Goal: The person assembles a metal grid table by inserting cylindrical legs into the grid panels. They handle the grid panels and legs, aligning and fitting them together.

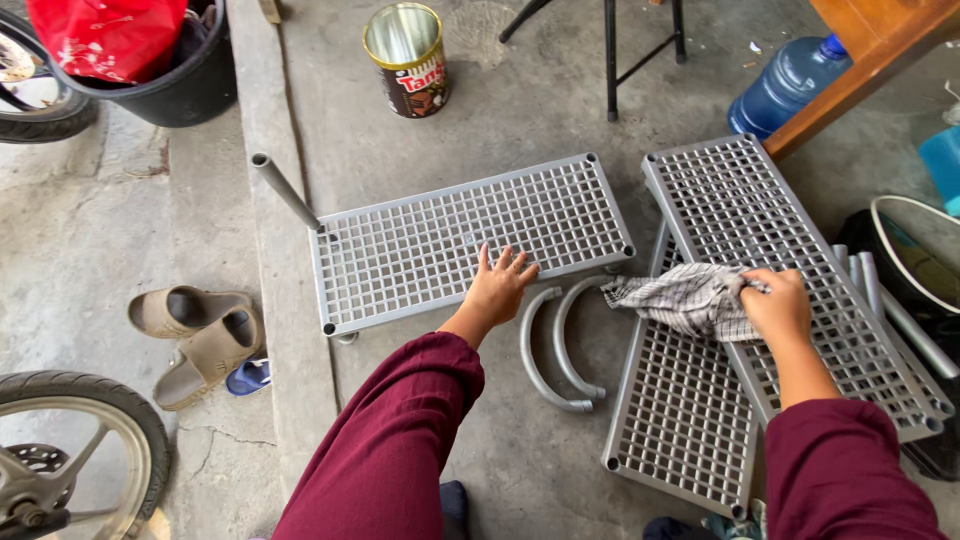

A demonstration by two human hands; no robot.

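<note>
My left hand point(499, 287) lies flat with spread fingers on the near edge of a grey plastic grid shelf point(420, 230), which rests on the concrete floor with one grey tube leg point(285, 190) stuck in its far left corner. My right hand point(777, 304) grips a checked black-and-white cloth point(685, 297) and presses it onto a second grid shelf point(760, 210). That shelf lies partly over a third grid shelf point(680, 420). Two curved grey tubes point(552, 345) lie on the floor between my arms.
Several loose grey tubes point(905, 320) lie at the right beside a dark basin point(915, 250). A tin can point(406, 58), stool legs point(612, 60), a blue water jug point(785, 85) and a wooden table edge point(870, 55) stand beyond. Sandals point(195, 335), a black bucket point(175, 85) and wheels point(70, 450) are left.
</note>
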